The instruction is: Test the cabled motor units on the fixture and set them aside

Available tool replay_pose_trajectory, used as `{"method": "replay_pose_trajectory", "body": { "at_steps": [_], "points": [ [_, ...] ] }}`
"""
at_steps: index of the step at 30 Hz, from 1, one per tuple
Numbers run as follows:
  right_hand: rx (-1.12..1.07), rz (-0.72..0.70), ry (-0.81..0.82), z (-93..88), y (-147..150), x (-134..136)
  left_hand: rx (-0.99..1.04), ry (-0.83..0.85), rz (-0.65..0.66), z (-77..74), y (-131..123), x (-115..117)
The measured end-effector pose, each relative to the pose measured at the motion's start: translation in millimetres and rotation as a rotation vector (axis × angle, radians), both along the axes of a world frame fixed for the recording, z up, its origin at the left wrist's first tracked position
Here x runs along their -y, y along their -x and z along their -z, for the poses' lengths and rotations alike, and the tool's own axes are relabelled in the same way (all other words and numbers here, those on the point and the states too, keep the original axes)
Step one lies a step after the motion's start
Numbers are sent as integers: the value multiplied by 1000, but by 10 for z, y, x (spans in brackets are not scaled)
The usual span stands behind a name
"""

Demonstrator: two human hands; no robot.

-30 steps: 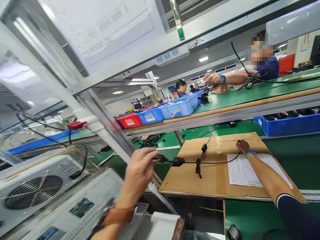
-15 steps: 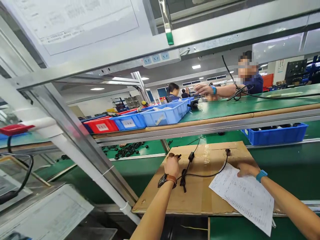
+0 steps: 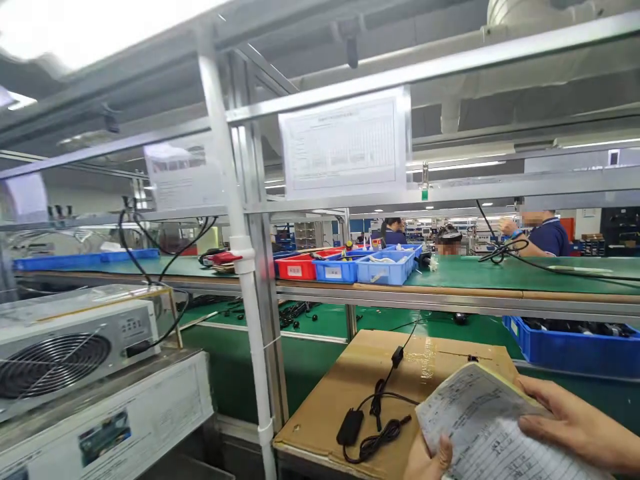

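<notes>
Raised since the earlier frame, the papers (image 3: 490, 427) are held up at the cardboard's (image 3: 313, 420) right side, gripped by the left hand (image 3: 424, 460) and the right hand (image 3: 570, 420). The black adapter (image 3: 350, 427) is already laid down, released, on the cardboard.

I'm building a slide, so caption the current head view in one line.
Left hand and right hand hold handwritten paper near a black adapter and coiled cable lying on cardboard.
</notes>
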State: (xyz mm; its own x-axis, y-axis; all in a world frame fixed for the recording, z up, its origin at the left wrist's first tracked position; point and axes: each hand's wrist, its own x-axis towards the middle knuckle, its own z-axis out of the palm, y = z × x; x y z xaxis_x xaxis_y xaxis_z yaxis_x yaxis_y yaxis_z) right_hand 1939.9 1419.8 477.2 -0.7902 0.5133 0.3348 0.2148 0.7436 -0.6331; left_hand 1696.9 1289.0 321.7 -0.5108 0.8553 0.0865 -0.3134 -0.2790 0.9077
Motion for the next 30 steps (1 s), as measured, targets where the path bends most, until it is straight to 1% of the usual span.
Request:
{"method": "replay_pose_trajectory", "body": {
  "at_steps": [1, 2, 4, 5, 7, 9, 10, 11, 12, 14, 16, 17, 18, 19, 20, 21, 23, 25, 28, 30],
  "points": [
    [16, -52, 31, -157, 78, 125, 40, -4, -62, -153, -16, 77],
    [25, -94, 58, -323, 150, 227, 108, -23, -121, -344, -12, 165],
    [3, -132, 88, -680, 264, 365, 225, -134, -200, -810, 34, 357],
    [-25, -137, 96, -864, 306, 405, 249, -203, -214, -1067, 65, 447],
    [-69, -153, 118, -1229, 366, 442, 196, -259, -227, -1585, 126, 586],
    [-77, -184, 109, -1591, 407, 449, 102, -347, -223, -2067, 188, 650],
    [-91, -183, 65, -1778, 423, 449, 52, -389, -227, -2284, 223, 653],
    [-129, -159, -13, -1975, 440, 449, 1, -427, -225, -2482, 261, 640],
    [-200, -108, -118, -2184, 461, 449, -50, -459, -225, -2662, 301, 614],
    [-411, 61, -360, -2637, 534, 454, -152, -505, -220, -2963, 385, 537],
    [-600, 218, -557, -3102, 675, 453, -245, -535, -209, -3193, 461, 442],
    [-658, 256, -616, -3318, 774, 441, -286, -543, -201, -3285, 493, 393],
    [-677, 261, -642, -3512, 888, 419, -321, -548, -195, -3363, 522, 346],
    [-658, 241, -624, -3676, 1010, 385, -350, -555, -194, -3430, 548, 301],
    [-608, 196, -560, -3804, 1132, 340, -374, -561, -197, -3486, 569, 259],
    [-541, 140, -460, -3894, 1245, 288, -393, -567, -202, -3535, 588, 221],
    [-424, 27, -243, -3966, 1415, 179, -413, -578, -211, -3610, 618, 157],
    [-371, -73, -94, -3936, 1495, 87, -421, -579, -216, -3661, 639, 106],
    [-318, -196, 4, -3832, 1500, 14, -422, -579, -227, -3706, 656, 49],
    [-302, -238, 41, -3795, 1489, 8, -419, -576, -233, -3725, 658, 22]
  ]
}}
